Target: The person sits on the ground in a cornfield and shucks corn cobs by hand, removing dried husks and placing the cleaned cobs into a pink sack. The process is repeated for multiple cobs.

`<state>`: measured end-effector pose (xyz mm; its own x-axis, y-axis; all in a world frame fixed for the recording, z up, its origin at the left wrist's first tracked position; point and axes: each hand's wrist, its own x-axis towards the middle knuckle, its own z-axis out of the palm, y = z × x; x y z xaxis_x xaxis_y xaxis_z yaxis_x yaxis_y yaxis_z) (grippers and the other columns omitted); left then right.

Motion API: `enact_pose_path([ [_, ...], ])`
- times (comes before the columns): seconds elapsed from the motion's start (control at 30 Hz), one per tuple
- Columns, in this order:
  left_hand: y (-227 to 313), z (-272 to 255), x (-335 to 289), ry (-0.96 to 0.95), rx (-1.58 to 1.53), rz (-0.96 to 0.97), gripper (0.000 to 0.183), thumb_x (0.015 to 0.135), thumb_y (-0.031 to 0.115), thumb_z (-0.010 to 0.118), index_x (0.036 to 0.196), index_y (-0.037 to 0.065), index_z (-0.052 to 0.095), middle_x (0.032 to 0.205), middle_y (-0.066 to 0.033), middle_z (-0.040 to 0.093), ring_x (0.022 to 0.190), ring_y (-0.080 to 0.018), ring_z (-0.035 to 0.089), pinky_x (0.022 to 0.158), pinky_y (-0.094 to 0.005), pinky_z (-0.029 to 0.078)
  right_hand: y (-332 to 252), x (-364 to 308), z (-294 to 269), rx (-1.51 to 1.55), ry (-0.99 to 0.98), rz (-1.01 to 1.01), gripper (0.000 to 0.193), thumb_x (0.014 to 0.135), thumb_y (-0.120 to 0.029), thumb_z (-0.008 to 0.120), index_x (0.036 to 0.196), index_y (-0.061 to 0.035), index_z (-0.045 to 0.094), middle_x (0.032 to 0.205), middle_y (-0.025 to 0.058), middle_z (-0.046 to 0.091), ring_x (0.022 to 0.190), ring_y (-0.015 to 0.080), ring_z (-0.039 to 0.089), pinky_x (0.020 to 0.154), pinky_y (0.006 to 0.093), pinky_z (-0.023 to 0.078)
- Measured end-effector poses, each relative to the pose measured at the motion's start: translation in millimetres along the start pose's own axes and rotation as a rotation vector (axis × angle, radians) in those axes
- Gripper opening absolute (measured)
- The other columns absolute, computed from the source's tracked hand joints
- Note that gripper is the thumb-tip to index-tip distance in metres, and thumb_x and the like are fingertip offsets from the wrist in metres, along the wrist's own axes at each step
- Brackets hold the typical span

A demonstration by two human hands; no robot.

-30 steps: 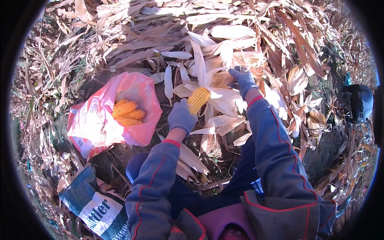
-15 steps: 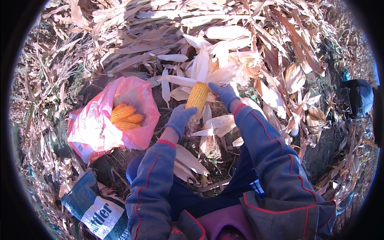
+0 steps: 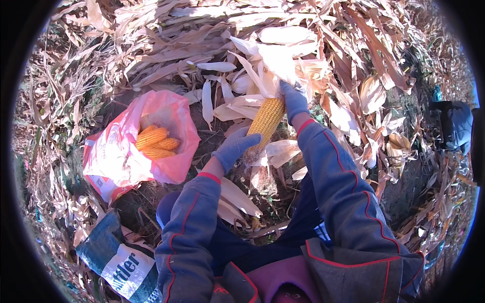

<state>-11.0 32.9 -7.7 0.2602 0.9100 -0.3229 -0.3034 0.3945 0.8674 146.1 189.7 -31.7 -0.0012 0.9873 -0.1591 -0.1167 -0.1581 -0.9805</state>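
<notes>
The yellow cob point(image 3: 267, 117) is out in front of you, tilted between your 2 gloved hands, right of the pink bag point(image 3: 174, 171) and apart from it. Your left hand point(image 3: 235, 148) has the near end: 1 digit lies across the kernels, the others curl out of sight beneath, so the cob is clasped there. Your right hand point(image 3: 294, 103) is at the far end, against the pale husk point(image 3: 277, 68) folded back from it; its fingers are partly hidden, and I cannot tell whether they pinch the husk or only press on it.

Expect the cob to be stiff and fairly light, its bumpy rows giving your glove good grip; loose kernels may rub off. The husk looks dry, papery and apt to tear, so hold it low, where its leaves gather, and hold the cob around its bare body.

At least 3 orange ears point(image 3: 155, 141) lie in the bag.
</notes>
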Motion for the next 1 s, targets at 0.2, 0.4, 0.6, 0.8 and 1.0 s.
enact_pose_path([
  [0.2, 3, 15, 4, 0.420, 0.855, 0.015, 0.063, 0.061, 0.041, 0.074, 0.105, 0.000, 0.054, 0.092, -0.0140, 0.062, 0.085, -0.0250, 0.061, 0.078, -0.0338, 0.047, -16, -16, 9, -0.156, -0.001, -0.043, 0.038, 0.082, -0.030, 0.061, 0.101, 0.0022, 0.061, 0.089, 0.0082, 0.063, 0.077, 0.0143, 0.057, 0.070, 0.0266, 0.045],
  [0.4, 3, 12, 7, 0.450, 0.931, 0.019, 0.062, 0.057, 0.041, 0.073, 0.101, 0.002, 0.053, 0.092, -0.0161, 0.061, 0.085, -0.0276, 0.061, 0.076, -0.0356, 0.047, -9, 0, 15, 0.188, -0.157, -0.128, 0.029, 0.085, -0.025, 0.056, 0.101, -0.0004, 0.059, 0.086, 0.0088, 0.062, 0.075, 0.0165, 0.058, 0.069, 0.0280, 0.046],
  [0.6, 1, 20, 11, 0.659, 1.079, 0.067, 0.061, 0.055, 0.041, 0.073, 0.099, 0.005, 0.052, 0.093, -0.0168, 0.061, 0.085, -0.0329, 0.061, 0.074, -0.0392, 0.047, -12, -8, 26, 0.272, -0.104, -0.062, 0.020, 0.088, -0.025, 0.053, 0.089, -0.0053, 0.055, 0.078, 0.0058, 0.059, 0.070, 0.0175, 0.059, 0.064, 0.0267, 0.048],
  [0.8, 16, 21, 7, 0.616, 1.078, -0.076, 0.065, 0.055, 0.040, 0.074, 0.104, 0.005, 0.050, 0.094, -0.0171, 0.061, 0.086, -0.0318, 0.061, 0.075, -0.0399, 0.047, -32, -31, 47, 0.453, -0.176, 0.063, 0.023, 0.088, -0.028, 0.052, 0.090, -0.0046, 0.055, 0.078, 0.0064, 0.059, 0.070, 0.0169, 0.059, 0.061, 0.0265, 0.048],
  [1.0, -7, 4, 14, 0.389, 0.740, 0.154, 0.061, 0.056, 0.021, 0.078, 0.106, -0.002, 0.051, 0.093, -0.0092, 0.060, 0.085, -0.0157, 0.057, 0.075, -0.0288, 0.047, -47, -28, 45, 0.633, -0.065, 0.108, 0.028, 0.087, -0.034, 0.057, 0.089, -0.0061, 0.055, 0.071, 0.0039, 0.054, 0.058, 0.0134, 0.052, 0.054, 0.0237, 0.045],
])
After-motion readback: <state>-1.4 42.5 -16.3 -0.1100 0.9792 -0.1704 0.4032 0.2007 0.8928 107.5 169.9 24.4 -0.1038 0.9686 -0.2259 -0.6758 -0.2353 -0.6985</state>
